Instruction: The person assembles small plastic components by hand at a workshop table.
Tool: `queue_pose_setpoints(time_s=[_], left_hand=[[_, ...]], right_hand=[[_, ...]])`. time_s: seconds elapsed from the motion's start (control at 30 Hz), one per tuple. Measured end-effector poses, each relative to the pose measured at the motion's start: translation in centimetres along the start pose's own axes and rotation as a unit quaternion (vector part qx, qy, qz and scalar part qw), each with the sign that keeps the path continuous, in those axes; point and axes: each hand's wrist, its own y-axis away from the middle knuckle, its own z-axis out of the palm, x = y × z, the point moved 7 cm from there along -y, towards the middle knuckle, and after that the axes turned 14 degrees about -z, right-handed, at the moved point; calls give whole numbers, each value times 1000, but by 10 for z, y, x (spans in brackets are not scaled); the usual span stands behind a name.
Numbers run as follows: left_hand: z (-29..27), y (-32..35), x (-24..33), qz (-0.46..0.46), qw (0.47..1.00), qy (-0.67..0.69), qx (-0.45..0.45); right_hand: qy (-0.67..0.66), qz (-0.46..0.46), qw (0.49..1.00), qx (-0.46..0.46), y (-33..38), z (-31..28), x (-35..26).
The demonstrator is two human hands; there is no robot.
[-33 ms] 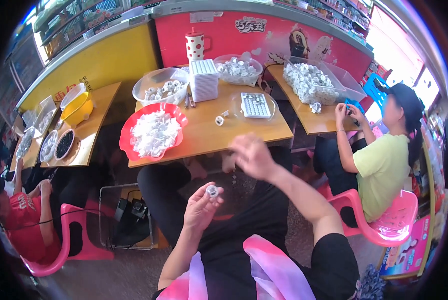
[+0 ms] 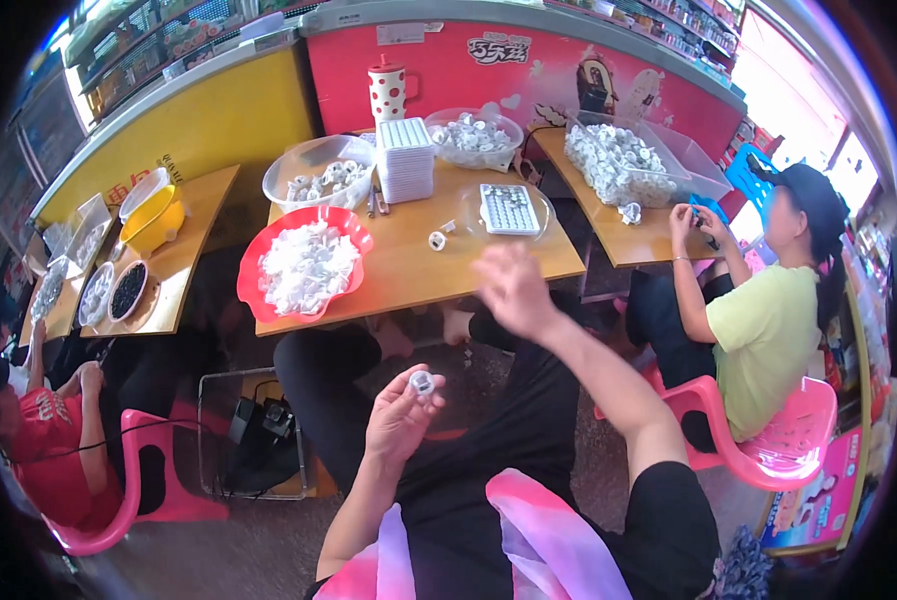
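Above my lap, my left hand [image 2: 397, 412] pinches a small round white plastic part [image 2: 423, 383] with a dark rectangular spot in its middle. My right hand [image 2: 515, 290] is raised by the front edge of the table, smeared by motion, so its fingers and anything in them cannot be made out. Beyond it lies a white tray [image 2: 509, 209] with rows of small pieces, resting on a clear round lid. Two loose white parts [image 2: 437, 240] sit left of that tray. A red scalloped bowl [image 2: 252, 275] full of small white pieces stands at the table's left front.
Behind are a clear bowl [image 2: 281, 183] of white parts, a stack of white trays [image 2: 406, 165], another clear tub [image 2: 517, 138] and a polka-dot cup [image 2: 388, 93]. A co-worker [image 2: 769, 310] sits right by a parts bin [image 2: 674, 185]; another person [image 2: 64, 425] sits left.
My right hand has moved slightly forward and to the right, towards the white tray. My left hand stays in place with the round part, which is turned a little.
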Motion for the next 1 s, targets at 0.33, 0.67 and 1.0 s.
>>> queue_pose_setpoints(time_s=[0.33,0.67,1.0], left_hand=[[1,4,-2,-17,1000,10,-24],[1,8,0,-12,998,32,-47],[12,7,0,-8,999,4,-33]], right_hand=[[150,224,946,-182,2,42,172],[158,181,965,-103,18,42,144],[205,245,945,-68,4,48,176]])
